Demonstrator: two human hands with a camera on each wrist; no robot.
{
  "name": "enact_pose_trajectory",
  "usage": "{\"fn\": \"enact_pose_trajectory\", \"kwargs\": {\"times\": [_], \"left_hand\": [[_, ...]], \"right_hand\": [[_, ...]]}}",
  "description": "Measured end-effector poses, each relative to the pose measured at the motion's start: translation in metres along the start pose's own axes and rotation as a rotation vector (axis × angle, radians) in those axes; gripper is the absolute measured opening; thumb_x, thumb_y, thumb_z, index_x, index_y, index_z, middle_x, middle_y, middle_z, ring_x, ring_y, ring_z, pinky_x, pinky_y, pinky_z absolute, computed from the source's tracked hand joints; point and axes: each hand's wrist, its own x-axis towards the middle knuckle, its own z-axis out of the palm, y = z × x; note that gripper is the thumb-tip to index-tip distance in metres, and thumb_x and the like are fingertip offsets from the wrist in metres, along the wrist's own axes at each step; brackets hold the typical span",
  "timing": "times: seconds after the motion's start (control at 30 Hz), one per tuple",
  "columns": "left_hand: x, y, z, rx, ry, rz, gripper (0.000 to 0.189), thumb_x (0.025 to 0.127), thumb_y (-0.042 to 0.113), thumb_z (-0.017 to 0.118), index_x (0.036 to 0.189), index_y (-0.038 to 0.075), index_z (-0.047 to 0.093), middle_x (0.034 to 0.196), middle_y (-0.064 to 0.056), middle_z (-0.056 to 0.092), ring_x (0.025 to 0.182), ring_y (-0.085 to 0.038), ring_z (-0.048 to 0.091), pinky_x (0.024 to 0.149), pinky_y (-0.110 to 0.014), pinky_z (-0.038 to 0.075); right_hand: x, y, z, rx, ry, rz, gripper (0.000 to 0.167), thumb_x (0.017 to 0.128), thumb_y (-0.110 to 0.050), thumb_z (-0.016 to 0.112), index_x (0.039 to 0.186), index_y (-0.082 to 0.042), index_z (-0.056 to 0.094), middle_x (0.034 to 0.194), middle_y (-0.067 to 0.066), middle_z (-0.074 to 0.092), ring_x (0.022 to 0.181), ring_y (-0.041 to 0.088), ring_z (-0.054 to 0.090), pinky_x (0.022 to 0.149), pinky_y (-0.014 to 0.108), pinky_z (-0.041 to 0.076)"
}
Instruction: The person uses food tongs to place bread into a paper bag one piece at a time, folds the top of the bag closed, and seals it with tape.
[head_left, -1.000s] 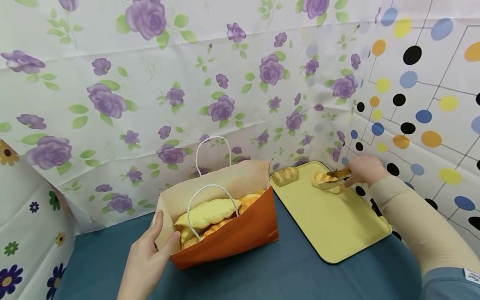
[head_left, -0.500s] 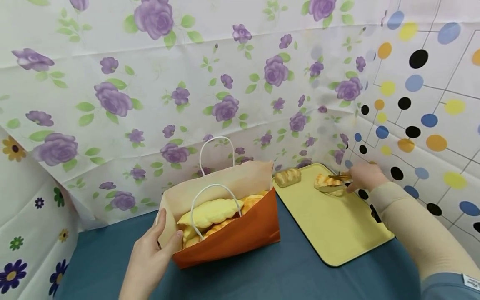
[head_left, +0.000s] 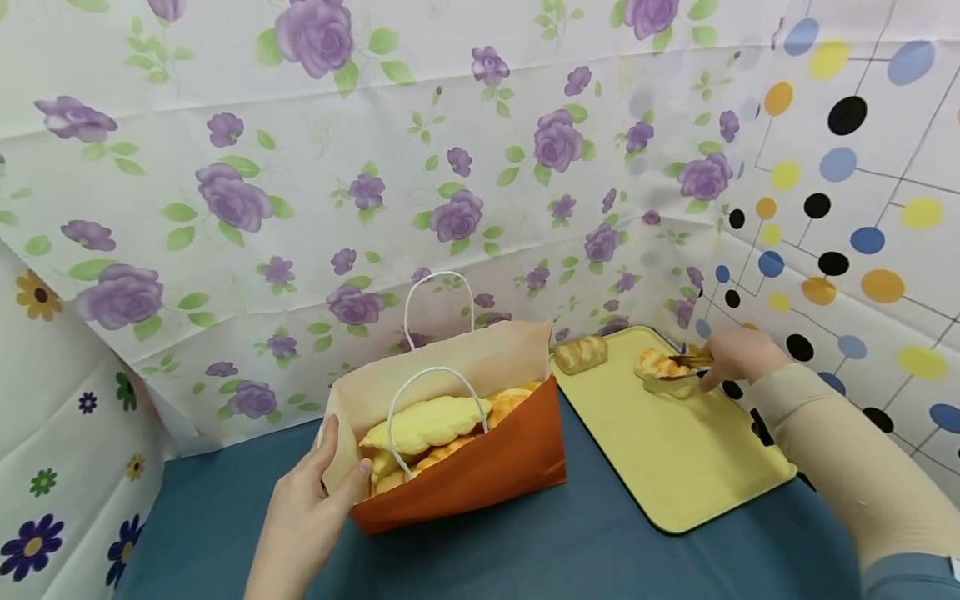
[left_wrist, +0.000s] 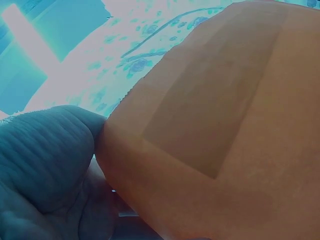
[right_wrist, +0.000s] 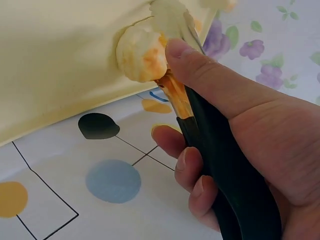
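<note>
My left hand point(head_left: 300, 512) grips the left side edge of an orange paper bag point(head_left: 480, 475) with white cord handles. In the left wrist view the thumb and fingers pinch the bag's edge. Inside the bag lie several pieces of bread, a pale yellow loaf point(head_left: 427, 423) on top. My right hand point(head_left: 742, 360) holds tongs point(right_wrist: 220, 165) with black handles, the fingers curled round them. Between the tongs' tips, at the far right of the yellow tray point(head_left: 675, 475), is a golden bread roll point(right_wrist: 142, 55). How firmly the tips clasp it is hard to see.
A browned small loaf point(head_left: 581, 355) lies at the tray's far left corner. Blue cloth point(head_left: 480, 558) covers the table. A flowered sheet point(head_left: 360, 208) hangs behind, and a dotted sheet point(head_left: 847, 250) stands close to the right hand.
The view has shifted slightly, moving everything a little rightward in the picture. The tongs remain at the bread roll, their tips tilting slightly. The left hand keeps its grip on the bag.
</note>
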Motion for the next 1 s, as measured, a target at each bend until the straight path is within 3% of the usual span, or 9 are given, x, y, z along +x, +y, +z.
{"fn": "enact_pose_trajectory", "kwargs": {"times": [0.17,0.37,0.5,0.57,0.7,1.0], "left_hand": [[0.000,0.000,-0.001,0.009,-0.001,0.010,0.084,0.108,0.051,0.060,0.170,0.009,0.021,0.176,-0.008,0.017,0.160,-0.039,0.022,0.123,-0.065,0.024],[0.000,0.001,-0.003,-0.003,0.009,0.031,0.084,0.108,0.051,0.061,0.170,0.009,0.021,0.176,-0.005,0.017,0.160,-0.038,0.020,0.124,-0.065,0.024],[0.000,0.000,-0.004,-0.025,0.024,0.046,0.084,0.108,0.049,0.061,0.170,0.008,0.021,0.176,-0.006,0.017,0.161,-0.039,0.019,0.123,-0.066,0.024],[0.000,0.001,-0.003,-0.040,0.027,0.055,0.084,0.109,0.048,0.061,0.170,0.007,0.021,0.176,-0.006,0.016,0.161,-0.039,0.018,0.123,-0.066,0.024],[0.000,0.002,0.000,-0.051,0.023,0.061,0.084,0.109,0.048,0.061,0.170,0.008,0.021,0.176,-0.005,0.016,0.161,-0.038,0.017,0.123,-0.065,0.023],[-0.002,-0.001,0.003,-0.066,0.031,0.067,0.082,0.109,0.048,0.060,0.170,0.009,0.021,0.176,-0.004,0.017,0.161,-0.038,0.017,0.123,-0.065,0.026]], "right_hand": [[-0.002,-0.001,0.003,-0.009,-0.001,-0.008,0.076,0.084,-0.045,0.090,0.136,0.007,0.069,0.128,0.029,0.070,0.112,0.050,0.067,0.095,0.066,0.050],[-0.002,-0.007,0.002,-0.046,-0.014,-0.003,0.061,0.086,-0.042,0.089,0.125,0.004,0.075,0.110,0.018,0.076,0.096,0.038,0.070,0.094,0.066,0.046],[0.000,-0.010,-0.003,-0.050,-0.013,0.005,0.066,0.087,-0.041,0.088,0.130,0.007,0.072,0.120,0.024,0.074,0.105,0.045,0.070,0.097,0.066,0.049],[-0.001,-0.009,-0.005,-0.038,-0.017,0.012,0.069,0.087,-0.042,0.089,0.131,0.008,0.071,0.123,0.027,0.072,0.107,0.047,0.069,0.093,0.062,0.054],[-0.003,-0.005,-0.003,-0.016,-0.027,0.021,0.070,0.086,-0.042,0.089,0.131,0.009,0.071,0.120,0.027,0.072,0.103,0.043,0.070,0.083,0.056,0.059],[-0.003,-0.003,0.008,0.050,-0.012,0.030,0.066,0.087,-0.038,0.088,0.130,0.009,0.071,0.124,0.029,0.071,0.100,0.040,0.071,0.082,0.052,0.060]]}}
